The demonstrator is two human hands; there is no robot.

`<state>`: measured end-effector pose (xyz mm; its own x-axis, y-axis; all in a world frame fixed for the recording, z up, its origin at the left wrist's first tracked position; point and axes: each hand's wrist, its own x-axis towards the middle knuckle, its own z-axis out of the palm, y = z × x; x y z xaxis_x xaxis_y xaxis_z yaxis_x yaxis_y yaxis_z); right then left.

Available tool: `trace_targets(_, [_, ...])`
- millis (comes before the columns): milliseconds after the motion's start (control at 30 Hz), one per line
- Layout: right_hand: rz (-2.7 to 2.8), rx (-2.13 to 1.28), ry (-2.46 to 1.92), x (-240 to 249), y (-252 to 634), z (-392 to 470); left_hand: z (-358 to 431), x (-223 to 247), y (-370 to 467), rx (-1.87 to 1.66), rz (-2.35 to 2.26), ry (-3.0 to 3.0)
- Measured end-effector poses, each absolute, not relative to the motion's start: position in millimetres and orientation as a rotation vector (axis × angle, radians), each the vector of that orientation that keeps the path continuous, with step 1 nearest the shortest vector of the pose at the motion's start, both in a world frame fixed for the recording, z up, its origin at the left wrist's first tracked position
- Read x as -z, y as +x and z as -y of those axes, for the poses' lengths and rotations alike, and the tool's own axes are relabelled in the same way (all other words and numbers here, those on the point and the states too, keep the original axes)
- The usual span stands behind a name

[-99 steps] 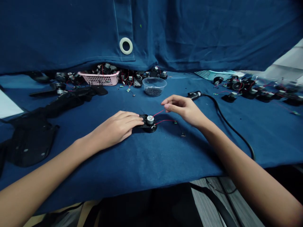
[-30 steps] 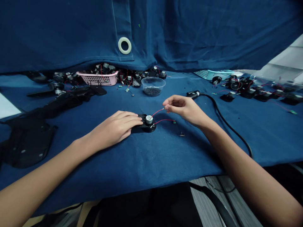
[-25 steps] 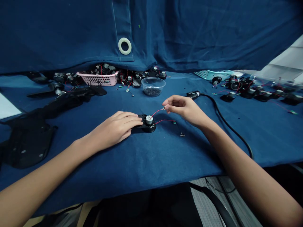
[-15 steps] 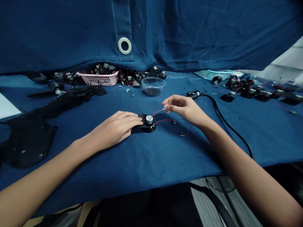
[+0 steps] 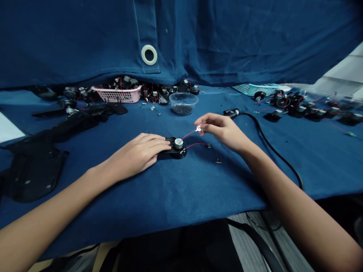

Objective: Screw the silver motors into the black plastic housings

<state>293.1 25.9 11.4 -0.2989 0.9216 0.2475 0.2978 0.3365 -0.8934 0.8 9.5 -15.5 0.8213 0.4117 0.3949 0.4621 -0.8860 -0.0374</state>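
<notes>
On the blue cloth my left hand [image 5: 149, 151] lies over the handle end of a black part [image 5: 179, 154], its fingers wrapped on it. A round silver motor [image 5: 178, 143] sits on top of that part. From the motor a red wire runs up to a small metal terminal piece [image 5: 198, 129], pinched between the thumb and fingers of my right hand [image 5: 217, 126]. A second red wire leads right to a small green circuit board [image 5: 209, 146], with a tiny connector [image 5: 218, 161] lying below it.
Behind stand a clear bowl [image 5: 184, 104] of dark bits, a pink basket [image 5: 117, 94] and a turquoise basket [image 5: 252, 89]. Black motor parts [image 5: 300, 109] lie at right, near a black cable [image 5: 263, 136]. Black pieces [image 5: 36, 170] lie at left.
The small metal piece in my right hand has turned slightly and shows a brighter, rounder face. My left hand and the black part have not moved.
</notes>
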Motion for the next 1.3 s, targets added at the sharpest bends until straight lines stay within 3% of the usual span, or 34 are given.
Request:
trace_targets(600, [1.797,-0.967,-1.104,-10.2,293.0,-26.5,-9.0,15.1,1.4,0.573,0.689,-2.867])
trace_targets(933, [2.113,-0.191,-1.046,-1.8,282.8,-17.6,-9.0,15.4,1.3,0.557,0.685,-2.855])
trace_targets(1300, [2.409,-0.166,-0.918,14.3,262.6,-14.7,-8.5,16.1,3.7,0.548,0.676,-2.835])
